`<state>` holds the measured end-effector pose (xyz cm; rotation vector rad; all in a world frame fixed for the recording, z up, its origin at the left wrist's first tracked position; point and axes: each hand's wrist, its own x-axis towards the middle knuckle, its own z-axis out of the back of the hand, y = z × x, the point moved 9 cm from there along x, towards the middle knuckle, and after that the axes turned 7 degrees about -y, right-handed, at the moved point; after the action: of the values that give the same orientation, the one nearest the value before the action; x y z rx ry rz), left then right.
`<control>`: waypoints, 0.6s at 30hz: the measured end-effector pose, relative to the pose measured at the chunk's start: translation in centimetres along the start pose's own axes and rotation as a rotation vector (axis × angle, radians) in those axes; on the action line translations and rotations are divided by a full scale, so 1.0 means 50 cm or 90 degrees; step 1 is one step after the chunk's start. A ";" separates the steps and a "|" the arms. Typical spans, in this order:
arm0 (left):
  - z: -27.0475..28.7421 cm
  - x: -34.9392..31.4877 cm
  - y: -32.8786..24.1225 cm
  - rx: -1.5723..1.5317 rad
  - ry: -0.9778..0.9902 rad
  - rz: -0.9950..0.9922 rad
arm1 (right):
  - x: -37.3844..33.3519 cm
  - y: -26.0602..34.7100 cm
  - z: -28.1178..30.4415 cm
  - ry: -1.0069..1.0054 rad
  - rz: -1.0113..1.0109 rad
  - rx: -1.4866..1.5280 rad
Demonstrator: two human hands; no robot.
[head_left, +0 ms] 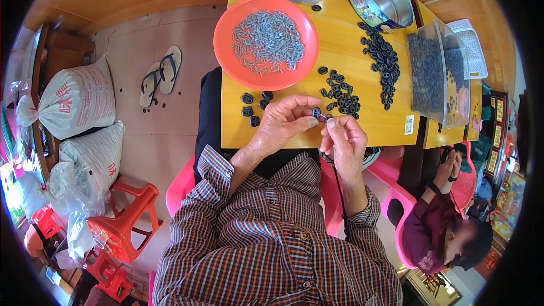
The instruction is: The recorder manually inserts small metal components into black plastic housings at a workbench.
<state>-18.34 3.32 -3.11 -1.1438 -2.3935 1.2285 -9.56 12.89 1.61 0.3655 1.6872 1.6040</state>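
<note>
1. While the left hand (283, 122) pinches a small black oval piece (315, 113) between thumb and forefinger, its other fingers stay loosely curled; the grip covers only the piece's edge, so I judge a slight twist could let it pop free.
2. Closed in on the same piece, the right hand (343, 141) meets it with thumb and fingertips; whether it also holds a small metal part I cannot tell. A thin dark cord (339, 184) hangs from this hand toward the lap, and a tug on it might pull the work out of line.
3. Held above the near edge of the wooden board (351, 62), the piece would likely fall to the lap or floor if dropped, not back onto the board.
4. Just beyond the fingers lie loose black pieces (340, 95), some near the edge; a brushing wrist could sweep them off.
5. Farther out, the orange plate (226, 51) heaped with small grey metal bits overhangs the board's left side; a knock might tip it.
6. Several dark pieces already lie on the floor near the sandals (160, 76).
</note>
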 end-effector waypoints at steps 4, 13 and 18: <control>-0.001 0.003 0.002 -0.005 0.003 0.016 | -0.001 -0.001 0.000 0.006 -0.012 -0.023; 0.001 0.001 0.007 -0.040 0.005 0.037 | -0.005 0.018 -0.009 0.008 0.043 -0.102; -0.001 0.002 0.001 -0.028 -0.003 0.052 | -0.002 0.025 -0.008 0.009 0.070 -0.107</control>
<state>-18.38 3.44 -3.14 -1.2634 -2.4103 1.2103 -10.10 12.74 2.81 0.3681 1.5516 1.8180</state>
